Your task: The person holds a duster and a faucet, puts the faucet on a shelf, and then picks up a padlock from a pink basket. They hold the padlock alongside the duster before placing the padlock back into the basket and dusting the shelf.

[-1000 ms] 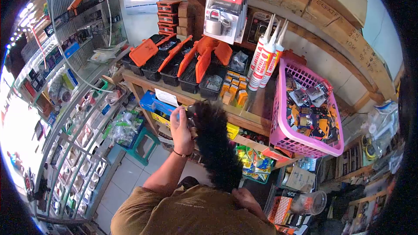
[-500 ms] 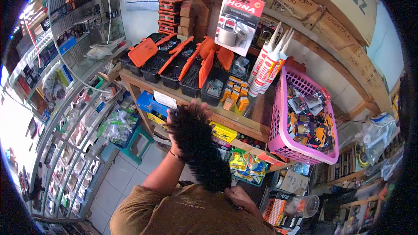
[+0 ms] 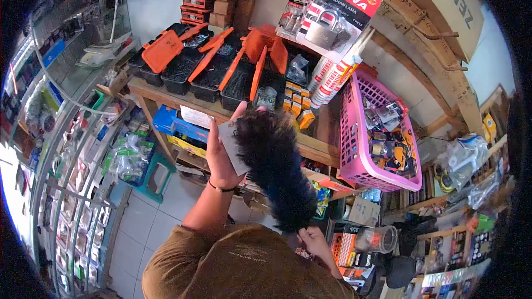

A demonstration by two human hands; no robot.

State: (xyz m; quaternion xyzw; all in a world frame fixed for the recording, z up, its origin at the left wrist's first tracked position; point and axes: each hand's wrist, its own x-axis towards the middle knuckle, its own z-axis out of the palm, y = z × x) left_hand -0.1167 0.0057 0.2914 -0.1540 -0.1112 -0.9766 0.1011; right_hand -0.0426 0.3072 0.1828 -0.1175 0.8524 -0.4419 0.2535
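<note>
My left hand (image 3: 223,152) holds a flat grey-white card or packet (image 3: 233,147) against its palm, in front of the wooden shelf edge. A fluffy black duster (image 3: 277,166) lies across the card and partly hides it. Near the duster's lower end, my right hand (image 3: 316,242) is closed on its handle end, most of which is hidden. Beyond the hands, black bins (image 3: 208,80) with orange lids stand in a row on the wooden shelf (image 3: 221,112).
A pink basket (image 3: 354,158) of packaged goods stands right of the sealant tubes (image 3: 335,77). A packaged padlock (image 3: 327,25) hangs above. Left are a glass display case (image 3: 83,149) and a green stool (image 3: 158,180). A clear jar (image 3: 382,238) is at lower right.
The card now shows in my left hand, more upright and clear of the duster. The duster and right hand have shifted slightly right. The view has moved closer to the shelf.
</note>
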